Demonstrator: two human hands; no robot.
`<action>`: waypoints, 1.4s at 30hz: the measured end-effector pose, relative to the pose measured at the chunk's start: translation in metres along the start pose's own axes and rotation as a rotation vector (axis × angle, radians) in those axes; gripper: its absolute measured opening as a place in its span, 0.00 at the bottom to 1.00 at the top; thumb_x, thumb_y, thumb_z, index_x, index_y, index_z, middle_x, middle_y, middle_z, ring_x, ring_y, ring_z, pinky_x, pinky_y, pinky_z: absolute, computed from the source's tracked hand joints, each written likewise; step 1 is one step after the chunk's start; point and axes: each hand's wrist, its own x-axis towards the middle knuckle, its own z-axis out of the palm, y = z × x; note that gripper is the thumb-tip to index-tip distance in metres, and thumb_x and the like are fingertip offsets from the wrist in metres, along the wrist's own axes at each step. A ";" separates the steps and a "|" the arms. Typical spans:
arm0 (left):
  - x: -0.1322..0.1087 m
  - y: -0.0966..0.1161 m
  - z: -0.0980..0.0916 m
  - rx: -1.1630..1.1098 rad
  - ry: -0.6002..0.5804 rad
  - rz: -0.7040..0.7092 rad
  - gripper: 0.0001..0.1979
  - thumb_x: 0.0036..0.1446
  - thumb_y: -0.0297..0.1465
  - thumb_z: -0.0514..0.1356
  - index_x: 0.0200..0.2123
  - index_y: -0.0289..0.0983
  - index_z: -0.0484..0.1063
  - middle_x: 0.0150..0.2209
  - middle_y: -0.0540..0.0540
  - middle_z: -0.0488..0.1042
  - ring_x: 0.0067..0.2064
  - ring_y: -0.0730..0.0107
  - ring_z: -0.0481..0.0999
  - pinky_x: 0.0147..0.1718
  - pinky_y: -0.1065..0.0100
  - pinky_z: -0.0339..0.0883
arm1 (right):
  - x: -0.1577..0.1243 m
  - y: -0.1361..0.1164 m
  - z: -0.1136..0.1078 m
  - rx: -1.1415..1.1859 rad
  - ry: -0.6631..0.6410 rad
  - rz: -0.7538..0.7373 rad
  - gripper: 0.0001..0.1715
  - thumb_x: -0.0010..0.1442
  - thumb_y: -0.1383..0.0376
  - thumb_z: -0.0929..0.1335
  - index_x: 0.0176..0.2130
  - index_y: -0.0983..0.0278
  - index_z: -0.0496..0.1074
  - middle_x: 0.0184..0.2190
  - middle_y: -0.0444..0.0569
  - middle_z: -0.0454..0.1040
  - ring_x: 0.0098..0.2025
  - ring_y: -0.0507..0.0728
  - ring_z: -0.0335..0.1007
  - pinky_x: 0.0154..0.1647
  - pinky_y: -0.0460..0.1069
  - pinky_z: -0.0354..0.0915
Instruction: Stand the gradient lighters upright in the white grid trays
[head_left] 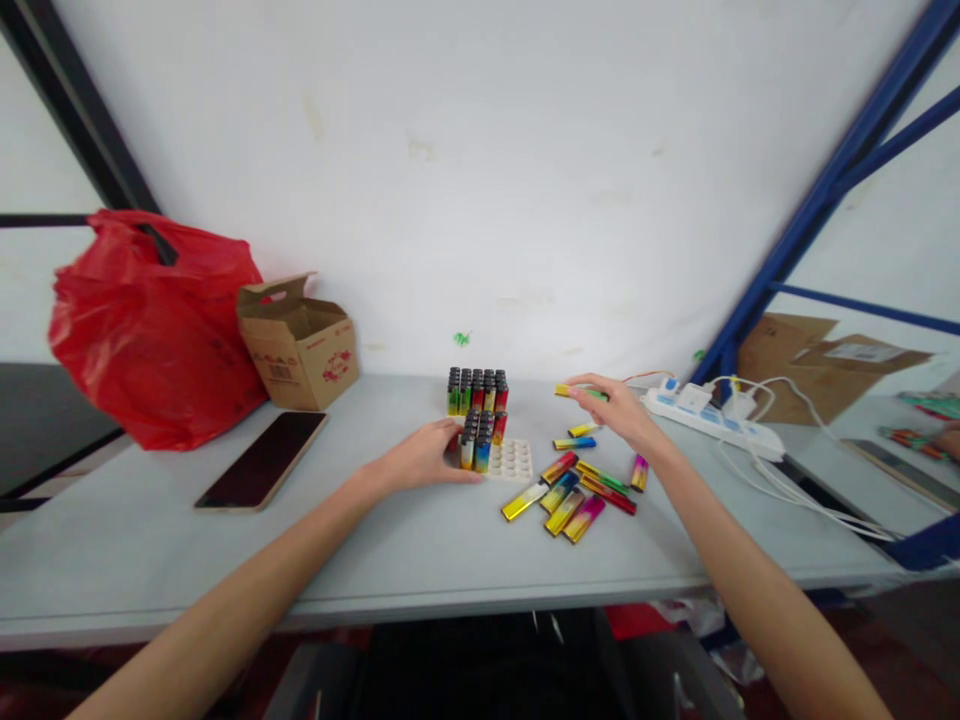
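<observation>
My right hand (611, 405), raised at the right of the loose lighters, pinches a yellow and green lighter (562, 390). My left hand (427, 455) is closed round the left side of a white tray (519, 462), its thumb along the front edge. Upright lighters (475, 440) with dark tops fill the tray's left part, while round holes show on its right. Behind it stands a block of several upright lighters (478, 390), green, red and yellow. Loose lighters (564, 510) in metallic colours lie scattered to the right of the tray.
A phone (262, 462) lies at the left, by an open cardboard box (300, 345) and a red plastic bag (154, 330). On the right are a white power strip (712, 420) with cables and a blue metal frame (810, 220). Another person's hand (949, 440) shows at the far right edge.
</observation>
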 end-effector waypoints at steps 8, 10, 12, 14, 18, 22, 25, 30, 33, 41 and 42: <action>-0.001 0.000 -0.001 0.007 -0.017 0.023 0.32 0.50 0.58 0.71 0.43 0.37 0.74 0.43 0.40 0.79 0.40 0.53 0.78 0.41 0.57 0.72 | 0.020 0.000 0.056 0.273 -0.092 0.070 0.37 0.52 0.33 0.75 0.28 0.63 0.73 0.22 0.41 0.65 0.24 0.49 0.57 0.24 0.46 0.56; -0.001 0.000 -0.001 0.009 -0.019 0.030 0.32 0.51 0.59 0.70 0.42 0.37 0.73 0.43 0.40 0.79 0.40 0.53 0.77 0.41 0.57 0.72 | 0.014 0.003 0.064 0.342 -0.150 0.060 0.37 0.57 0.32 0.72 0.30 0.63 0.73 0.26 0.44 0.70 0.28 0.52 0.65 0.29 0.47 0.64; -0.001 -0.001 0.000 0.002 -0.008 0.044 0.31 0.52 0.58 0.70 0.42 0.37 0.73 0.43 0.40 0.79 0.41 0.52 0.77 0.41 0.57 0.72 | 0.005 0.003 0.070 0.406 -0.231 0.066 0.35 0.60 0.33 0.71 0.33 0.62 0.72 0.29 0.45 0.72 0.31 0.53 0.69 0.33 0.48 0.69; -0.001 -0.001 0.001 -0.005 0.000 0.046 0.31 0.52 0.58 0.70 0.42 0.37 0.73 0.43 0.40 0.79 0.41 0.52 0.78 0.41 0.57 0.72 | -0.001 0.001 0.075 0.450 -0.272 0.108 0.34 0.61 0.34 0.71 0.33 0.60 0.68 0.25 0.40 0.67 0.26 0.51 0.63 0.28 0.47 0.66; 0.000 -0.002 0.002 -0.018 0.003 0.039 0.32 0.49 0.59 0.70 0.43 0.38 0.74 0.43 0.41 0.80 0.40 0.54 0.78 0.40 0.58 0.72 | -0.006 -0.002 0.085 0.376 -0.208 0.177 0.37 0.59 0.31 0.70 0.30 0.58 0.60 0.21 0.33 0.50 0.20 0.48 0.42 0.19 0.44 0.45; 0.000 -0.001 0.002 -0.039 0.003 0.056 0.32 0.51 0.57 0.71 0.47 0.36 0.75 0.44 0.41 0.80 0.41 0.55 0.78 0.40 0.59 0.71 | -0.007 0.001 0.093 0.128 -0.100 0.038 0.38 0.63 0.32 0.66 0.24 0.59 0.58 0.20 0.38 0.53 0.22 0.50 0.47 0.22 0.47 0.47; -0.001 -0.001 0.002 -0.042 -0.004 0.051 0.32 0.51 0.55 0.71 0.47 0.37 0.75 0.44 0.42 0.80 0.40 0.56 0.77 0.39 0.60 0.71 | -0.007 0.004 0.097 -0.040 -0.021 -0.041 0.34 0.65 0.38 0.64 0.21 0.59 0.56 0.19 0.40 0.54 0.24 0.52 0.51 0.26 0.49 0.49; -0.001 -0.003 0.003 -0.029 -0.003 0.045 0.31 0.51 0.56 0.71 0.46 0.38 0.74 0.42 0.44 0.79 0.39 0.57 0.76 0.39 0.61 0.69 | -0.008 0.007 0.101 -0.099 -0.025 -0.077 0.28 0.65 0.44 0.62 0.23 0.59 0.58 0.21 0.40 0.58 0.26 0.53 0.54 0.29 0.49 0.51; 0.000 -0.004 0.003 -0.025 0.000 0.041 0.31 0.51 0.57 0.71 0.44 0.37 0.74 0.42 0.43 0.79 0.40 0.56 0.77 0.38 0.60 0.69 | -0.010 0.007 0.102 -0.095 -0.048 -0.086 0.28 0.66 0.44 0.62 0.25 0.59 0.59 0.22 0.40 0.59 0.27 0.53 0.56 0.31 0.49 0.52; 0.000 0.000 0.001 -0.033 -0.009 0.026 0.32 0.51 0.57 0.71 0.45 0.37 0.74 0.43 0.42 0.80 0.40 0.55 0.78 0.39 0.59 0.71 | -0.011 0.006 0.100 -0.203 -0.023 -0.125 0.26 0.66 0.47 0.61 0.23 0.59 0.57 0.20 0.40 0.57 0.26 0.52 0.54 0.30 0.50 0.49; -0.001 0.000 0.001 -0.039 -0.007 0.027 0.31 0.51 0.57 0.71 0.45 0.37 0.75 0.43 0.42 0.80 0.40 0.55 0.78 0.39 0.59 0.71 | -0.012 0.006 0.100 -0.213 -0.010 -0.134 0.26 0.67 0.47 0.61 0.24 0.59 0.57 0.20 0.40 0.58 0.26 0.53 0.54 0.30 0.50 0.49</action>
